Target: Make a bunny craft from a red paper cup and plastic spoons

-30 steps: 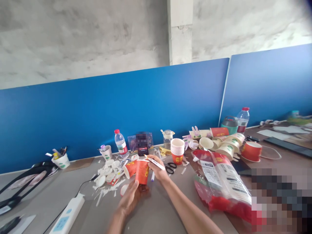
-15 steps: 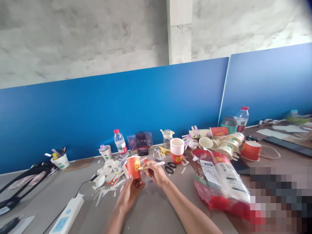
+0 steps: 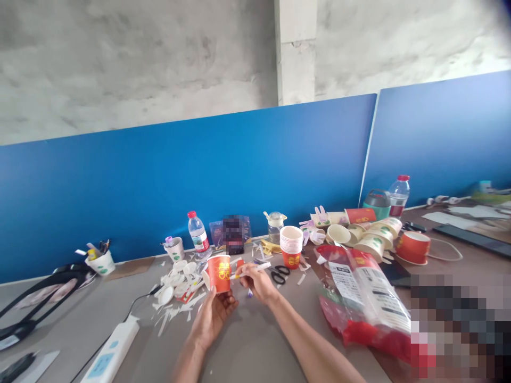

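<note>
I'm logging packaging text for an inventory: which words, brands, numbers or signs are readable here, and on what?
"囍", or something close to it, in gold on the red cup in the left hand; too small to be certain.
A similar gold sign on the stacked cups.
Too small or blurred to read: the print on the plastic bag, the bottle labels and the green marks on the pale cups.

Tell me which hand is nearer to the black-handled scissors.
Right. The right hand, holding a white pen, is just left of the scissors; the left hand, holding a red cup, is farther left and closer to the person.
</note>
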{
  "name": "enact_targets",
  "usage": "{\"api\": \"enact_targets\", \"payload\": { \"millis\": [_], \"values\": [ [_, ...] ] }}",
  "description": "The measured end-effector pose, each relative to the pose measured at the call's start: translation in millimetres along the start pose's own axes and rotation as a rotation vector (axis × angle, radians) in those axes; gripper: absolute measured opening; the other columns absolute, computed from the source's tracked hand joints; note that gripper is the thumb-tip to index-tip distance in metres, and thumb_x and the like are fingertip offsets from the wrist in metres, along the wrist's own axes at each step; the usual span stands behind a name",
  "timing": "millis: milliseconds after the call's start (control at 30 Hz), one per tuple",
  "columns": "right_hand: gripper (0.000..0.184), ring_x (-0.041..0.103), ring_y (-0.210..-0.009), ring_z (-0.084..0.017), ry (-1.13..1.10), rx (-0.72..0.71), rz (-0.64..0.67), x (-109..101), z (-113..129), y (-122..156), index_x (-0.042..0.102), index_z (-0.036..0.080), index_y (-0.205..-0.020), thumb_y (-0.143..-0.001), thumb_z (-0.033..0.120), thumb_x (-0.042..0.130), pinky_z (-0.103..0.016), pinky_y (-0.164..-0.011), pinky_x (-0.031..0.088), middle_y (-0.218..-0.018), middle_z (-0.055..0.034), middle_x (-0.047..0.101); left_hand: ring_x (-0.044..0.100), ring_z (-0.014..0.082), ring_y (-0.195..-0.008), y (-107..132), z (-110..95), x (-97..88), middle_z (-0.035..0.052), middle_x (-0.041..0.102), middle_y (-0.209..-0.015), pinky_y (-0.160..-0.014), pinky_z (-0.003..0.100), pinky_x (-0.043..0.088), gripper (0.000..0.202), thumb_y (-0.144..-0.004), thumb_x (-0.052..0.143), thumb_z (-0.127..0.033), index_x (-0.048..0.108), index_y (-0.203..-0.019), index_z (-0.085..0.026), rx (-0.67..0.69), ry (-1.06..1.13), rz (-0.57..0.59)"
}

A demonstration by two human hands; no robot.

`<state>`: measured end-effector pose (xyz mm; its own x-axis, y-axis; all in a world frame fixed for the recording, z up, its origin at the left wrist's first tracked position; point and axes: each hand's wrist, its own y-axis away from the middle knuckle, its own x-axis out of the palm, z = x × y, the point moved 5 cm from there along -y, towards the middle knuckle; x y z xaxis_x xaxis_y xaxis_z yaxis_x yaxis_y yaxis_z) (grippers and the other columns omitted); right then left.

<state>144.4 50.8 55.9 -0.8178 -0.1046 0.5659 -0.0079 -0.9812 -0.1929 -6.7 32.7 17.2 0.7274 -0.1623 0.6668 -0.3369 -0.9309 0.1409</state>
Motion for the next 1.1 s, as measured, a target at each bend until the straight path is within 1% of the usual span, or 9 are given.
{"api": "enact_targets", "payload": {
  "millis": [167, 300, 600, 767, 833, 900, 967, 1000, 1100],
  "values": [
    [0.025, 0.039, -0.043, -0.008, -0.052, -0.014, -0.012, -2, 3, 0, 0.068, 0.017, -0.059, -0.066, 0.040, 0.072, -0.023, -0.050, 0.027, -0.045, 0.0034, 0.051, 0.067, 0.0169, -0.070, 1, -1, 3.6, 0.0088, 0.073, -0.082, -0.076, 0.032, 0.060, 0.028, -0.086, 0.074, -0.034, 0.072, -0.098, -0.009, -0.034, 0.059, 0.102],
    [0.025, 0.040, -0.044, -0.008, -0.081, -0.015, -0.009, 2, 2, 2, 0.069, 0.017, -0.062, -0.067, 0.041, 0.074, -0.023, -0.051, 0.030, -0.050, 0.0034, 0.055, 0.067, 0.0166, -0.068, 3, -1, 8.8, 0.0087, 0.072, -0.081, -0.074, 0.032, 0.060, 0.031, -0.087, 0.072, -0.038, 0.073, -0.100, -0.009, -0.048, 0.070, 0.143],
    [0.020, 0.040, -0.042, -0.008, -0.095, 0.006, 0.010, 3, -1, 2, 0.069, 0.016, -0.059, -0.066, 0.035, 0.072, -0.023, -0.050, 0.029, -0.042, 0.0043, 0.050, 0.064, 0.0152, -0.061, 10, 0, 13.2, 0.0076, 0.071, -0.076, -0.065, 0.029, 0.059, 0.045, -0.091, 0.063, -0.050, 0.074, -0.102, -0.008, -0.093, 0.079, 0.147],
    [0.024, 0.042, -0.044, -0.010, -0.143, -0.032, -0.032, -5, 5, 0, 0.069, 0.016, -0.064, -0.069, 0.039, 0.074, -0.024, -0.051, 0.032, -0.041, 0.0047, 0.049, 0.064, 0.0147, -0.060, 15, -1, 18.3, 0.0080, 0.071, -0.076, -0.062, 0.028, 0.058, 0.054, -0.088, 0.066, -0.054, 0.074, -0.104, -0.002, -0.126, 0.093, 0.199],
    [0.026, 0.046, -0.048, -0.011, -0.173, -0.071, -0.071, -7, 10, -1, 0.070, 0.017, -0.075, -0.074, 0.043, 0.074, -0.024, -0.052, 0.033, -0.048, 0.0037, 0.056, 0.064, 0.0144, -0.060, 16, -1, 21.2, 0.0081, 0.071, -0.077, -0.061, 0.028, 0.058, 0.057, -0.084, 0.071, -0.055, 0.074, -0.104, -0.001, -0.135, 0.104, 0.231],
    [0.029, 0.047, -0.050, -0.010, -0.195, -0.111, -0.107, -9, 13, -1, 0.070, 0.019, -0.088, -0.075, 0.044, 0.075, -0.024, -0.052, 0.033, -0.065, 0.0015, 0.068, 0.063, 0.0142, -0.059, 18, 1, 24.3, 0.0078, 0.072, -0.078, -0.059, 0.028, 0.057, 0.059, -0.079, 0.075, -0.058, 0.075, -0.103, -0.003, -0.160, 0.111, 0.272],
    [0.034, 0.046, -0.050, -0.008, -0.205, -0.124, -0.112, -8, 13, 0, 0.069, 0.020, -0.097, -0.071, 0.039, 0.079, -0.025, -0.052, 0.033, -0.085, -0.0007, 0.074, 0.063, 0.0142, -0.057, 20, 4, 26.8, 0.0077, 0.072, -0.078, -0.057, 0.028, 0.055, 0.062, -0.076, 0.076, -0.061, 0.075, -0.102, -0.004, -0.194, 0.100, 0.315],
    [0.036, 0.046, -0.051, -0.008, -0.204, -0.114, -0.100, -7, 12, 0, 0.068, 0.021, -0.100, -0.069, 0.036, 0.081, -0.025, -0.053, 0.034, -0.089, -0.0009, 0.075, 0.062, 0.0144, -0.057, 20, 6, 27.6, 0.0077, 0.072, -0.078, -0.056, 0.028, 0.055, 0.063, -0.076, 0.076, -0.062, 0.075, -0.102, -0.005, -0.207, 0.087, 0.331],
    [0.041, 0.046, -0.052, -0.009, -0.183, -0.060, -0.041, -1, 7, 2, 0.069, 0.022, -0.102, -0.064, 0.029, 0.084, -0.024, -0.055, 0.035, -0.079, 0.0015, 0.072, 0.062, 0.0149, -0.056, 21, 10, 26.2, 0.0079, 0.071, -0.078, -0.056, 0.029, 0.054, 0.066, -0.076, 0.074, -0.065, 0.074, -0.103, -0.005, -0.225, 0.042, 0.335]
  ]
}}
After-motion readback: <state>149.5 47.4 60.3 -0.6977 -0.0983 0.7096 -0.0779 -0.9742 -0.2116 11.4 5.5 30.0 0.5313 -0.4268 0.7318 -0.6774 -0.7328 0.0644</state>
